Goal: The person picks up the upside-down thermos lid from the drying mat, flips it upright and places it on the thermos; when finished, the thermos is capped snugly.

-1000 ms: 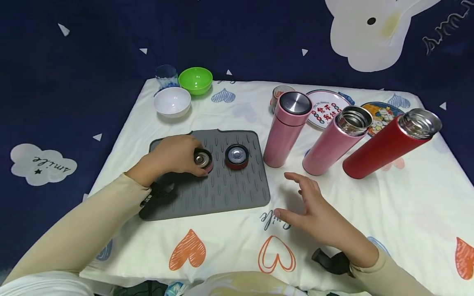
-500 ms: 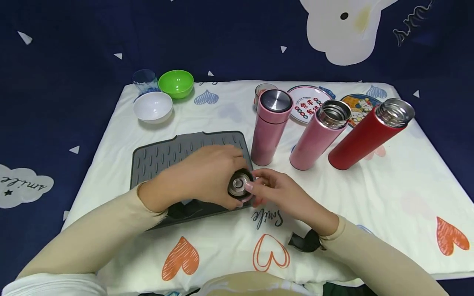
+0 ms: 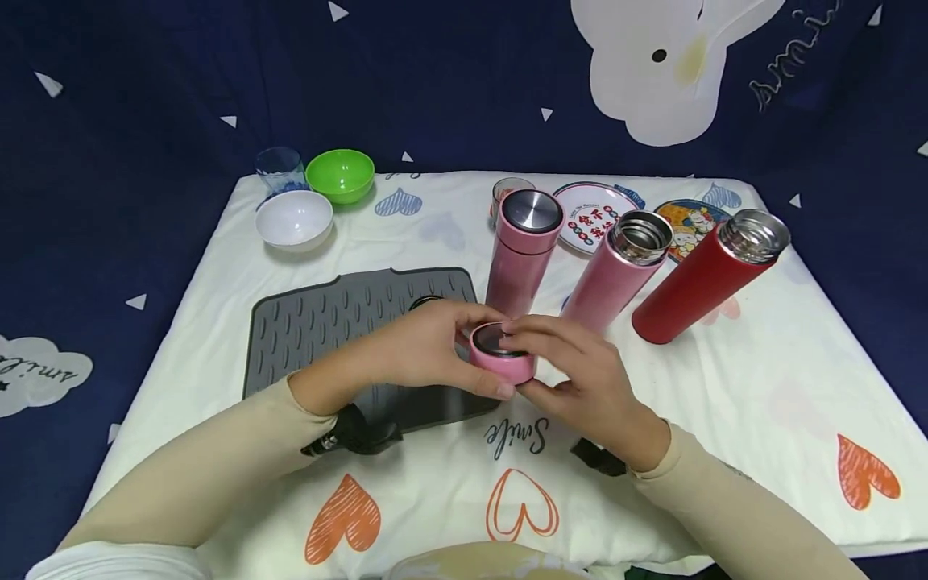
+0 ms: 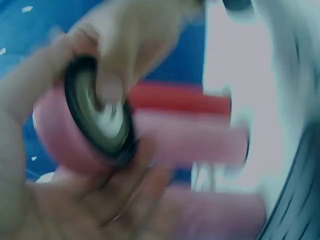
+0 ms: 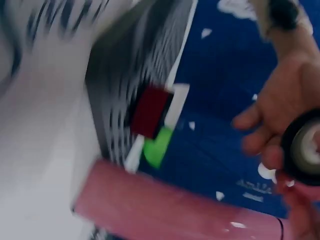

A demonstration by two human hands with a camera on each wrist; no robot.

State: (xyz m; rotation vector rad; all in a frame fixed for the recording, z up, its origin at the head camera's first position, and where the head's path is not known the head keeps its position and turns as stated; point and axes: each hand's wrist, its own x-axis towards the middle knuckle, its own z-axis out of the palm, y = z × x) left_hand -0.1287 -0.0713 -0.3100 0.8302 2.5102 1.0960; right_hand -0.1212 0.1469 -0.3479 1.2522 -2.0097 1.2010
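A pink bottle lid [image 3: 507, 367] is held between both hands above the right edge of the grey mat [image 3: 304, 330], its dark top facing up in the head view. My left hand [image 3: 420, 346] grips the lid's side, thumb in front and fingers behind. With fingers over the top and thumb below, my right hand [image 3: 590, 379] pinches the same lid. The left wrist view, blurred, shows the lid's metal-lined underside [image 4: 107, 122] with the right thumb against it. Just beyond stand a capped pink flask [image 3: 520, 266], an uncapped pink flask [image 3: 612, 278] and an uncapped red flask [image 3: 696, 286].
Mostly hidden behind the left hand, a red lid [image 5: 150, 111] sits on the mat. At the back left are a white bowl [image 3: 294, 221], a green bowl [image 3: 341, 177] and a glass [image 3: 279, 167]. Two plates and another glass [image 3: 511, 190] stand behind the flasks.
My left hand has lifted the pink lid off the mat and carried it right. The right hand has come in and taken hold too. The lid has turned from underside up to top up.
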